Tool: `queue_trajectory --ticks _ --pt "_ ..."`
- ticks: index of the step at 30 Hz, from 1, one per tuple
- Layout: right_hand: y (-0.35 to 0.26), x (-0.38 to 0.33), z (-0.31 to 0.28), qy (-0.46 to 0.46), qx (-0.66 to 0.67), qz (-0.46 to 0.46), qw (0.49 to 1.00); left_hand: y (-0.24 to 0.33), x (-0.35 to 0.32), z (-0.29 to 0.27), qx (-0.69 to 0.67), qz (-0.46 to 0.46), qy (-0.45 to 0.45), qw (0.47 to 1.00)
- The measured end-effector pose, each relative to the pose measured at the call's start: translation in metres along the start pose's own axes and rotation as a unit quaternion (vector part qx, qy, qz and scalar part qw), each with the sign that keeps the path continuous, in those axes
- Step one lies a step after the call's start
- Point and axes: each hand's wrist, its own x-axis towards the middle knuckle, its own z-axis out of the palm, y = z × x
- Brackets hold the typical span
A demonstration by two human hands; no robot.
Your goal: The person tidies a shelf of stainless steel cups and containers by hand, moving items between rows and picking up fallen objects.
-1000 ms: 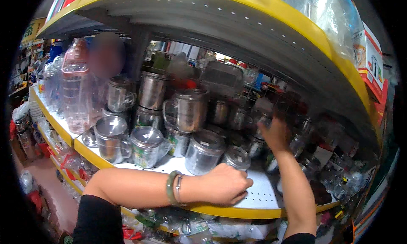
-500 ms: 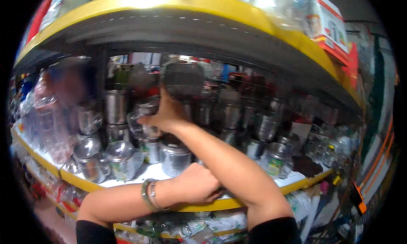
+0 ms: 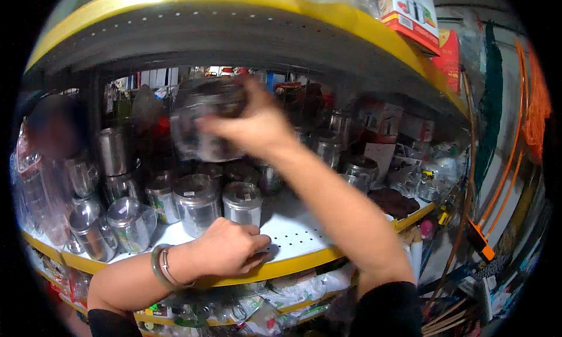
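Shop shelving fills the view: a white perforated shelf [image 3: 304,234] with a yellow lip, crowded with steel canisters [image 3: 196,202], under a second yellow-edged shelf bearing red boxes [image 3: 410,9]. Right hand [image 3: 254,126] is up high, fingers wrapped round a lidded steel jar [image 3: 205,123], holding it in the air above the back rows, clear of everything below. The jar is blurred, so whether the lid sits tight is hard to say. Left hand [image 3: 228,249] lies flat on the shelf's front edge, fingers loosely curled and holding nothing, a bangle [image 3: 161,267] at the wrist, just in front of a small canister [image 3: 242,202].

To handle this well, the grip wants to stay on the jar's body, not the lid, which could lift off. Neighbours stand tightly packed, some stacked two high, so the jar should travel level and above their tops; a knock could topple a stack. The left hand's brace gives a steady lean, good for a long reach.
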Motion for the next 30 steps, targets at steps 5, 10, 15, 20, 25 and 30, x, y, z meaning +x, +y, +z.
queue_trajectory --ticks 5,10,15,20,25,30 --pt "0.026 -0.060 -0.092 0.030 -0.195 0.051 0.979 -0.001 -0.001 0.001 -0.011 -0.019 -0.014 1.000" --pt "0.062 -0.112 -0.094 -0.044 -0.244 0.161 0.955 -0.002 0.001 0.005 -0.006 -0.023 -0.026 0.999" --pt "0.082 -0.132 -0.080 -0.098 -0.297 0.153 0.937 -0.005 0.002 0.005 0.022 -0.030 -0.043 0.998" --pt "0.096 -0.150 -0.077 -0.086 -0.356 0.085 0.926 -0.006 -0.001 0.007 0.012 -0.029 -0.025 0.999" --pt "0.081 -0.164 -0.068 -0.097 -0.412 -0.003 0.906 -0.002 0.001 0.005 0.000 -0.041 -0.029 0.999" --pt "0.108 -0.158 -0.067 -0.090 -0.374 0.009 0.923 0.002 0.005 0.002 0.006 -0.032 -0.039 0.999"
